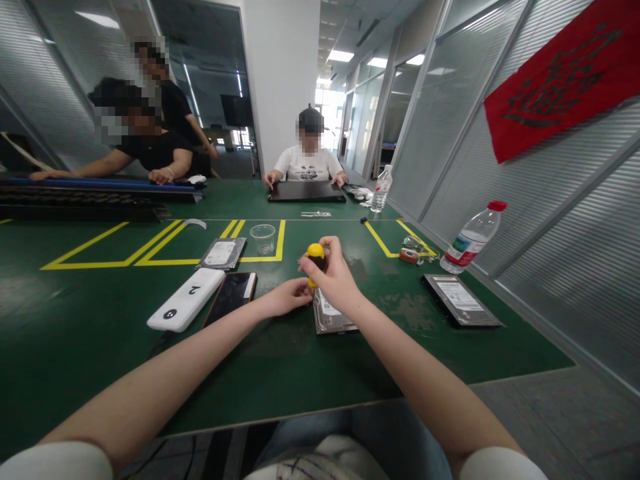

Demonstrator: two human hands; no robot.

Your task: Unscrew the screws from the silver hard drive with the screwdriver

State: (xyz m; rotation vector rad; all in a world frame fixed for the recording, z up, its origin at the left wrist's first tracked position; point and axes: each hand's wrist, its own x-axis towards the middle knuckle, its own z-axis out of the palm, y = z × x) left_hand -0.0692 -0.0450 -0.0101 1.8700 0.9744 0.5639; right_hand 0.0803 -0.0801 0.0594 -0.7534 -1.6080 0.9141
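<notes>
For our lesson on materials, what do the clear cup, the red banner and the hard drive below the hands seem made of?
The cup looks like thin, glossy plastic: see-through with bright edges, though possibly glass. The banner seems matt cloth, since it shows no shine. The hard drive looks cased in metal, silvery with a dull sheen.
</notes>
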